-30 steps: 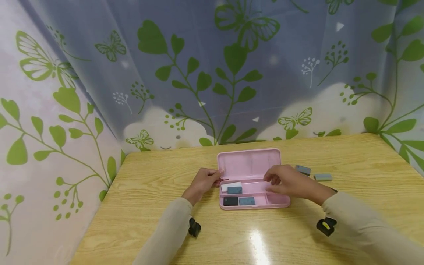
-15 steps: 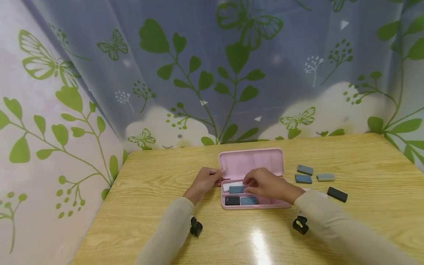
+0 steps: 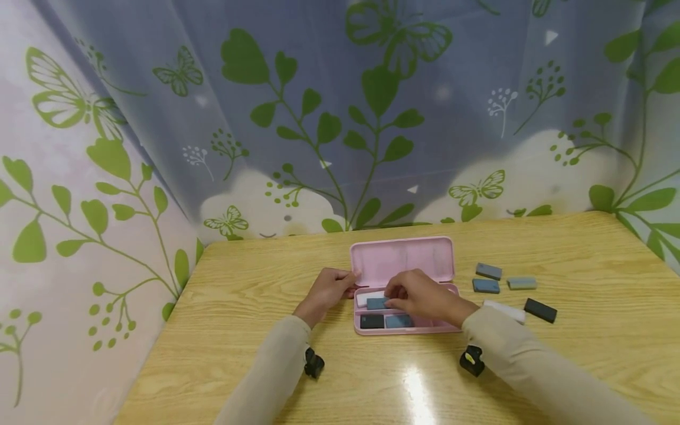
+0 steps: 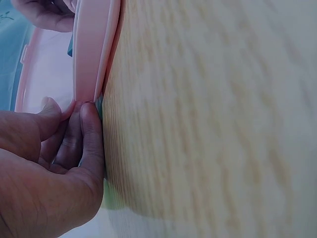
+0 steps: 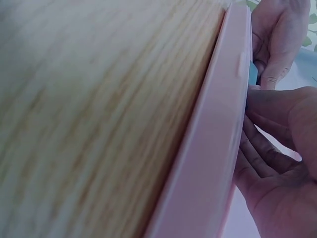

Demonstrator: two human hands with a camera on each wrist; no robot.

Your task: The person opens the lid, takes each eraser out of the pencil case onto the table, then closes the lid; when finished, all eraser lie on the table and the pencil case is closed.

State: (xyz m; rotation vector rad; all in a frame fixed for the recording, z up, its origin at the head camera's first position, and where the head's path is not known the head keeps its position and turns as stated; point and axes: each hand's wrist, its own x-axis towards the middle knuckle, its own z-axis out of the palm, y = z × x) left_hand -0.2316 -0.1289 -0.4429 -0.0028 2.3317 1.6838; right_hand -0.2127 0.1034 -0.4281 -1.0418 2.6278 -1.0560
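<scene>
A pink pencil case (image 3: 406, 330) lies open on the table, its lid (image 3: 382, 260) raised at the back. My left hand (image 3: 330, 289) pinches the case's left side near the hinge; in the left wrist view the thumb lies against the lid. My right hand (image 3: 425, 295) reaches into the rear compartment, thumb and fingertips at the right end of a blue eraser (image 3: 376, 303). That end is covered by the fingers. A white eraser (image 3: 362, 298) lies behind it. In the front compartment are a black eraser (image 3: 371, 321) and another blue eraser (image 3: 398, 321).
To the right of the case lie a grey eraser (image 3: 489, 271), a blue eraser (image 3: 486, 286), a pale grey-green block (image 3: 522, 283), a black block (image 3: 540, 310) and a white block (image 3: 502, 309), partly hidden by the right sleeve. A patterned curtain (image 3: 297, 118) stands behind the table (image 3: 255, 277).
My right hand has moved left across the case, from its right side to the blue eraser. The blocks on the right have come out from behind the arm. My left hand stays put.
</scene>
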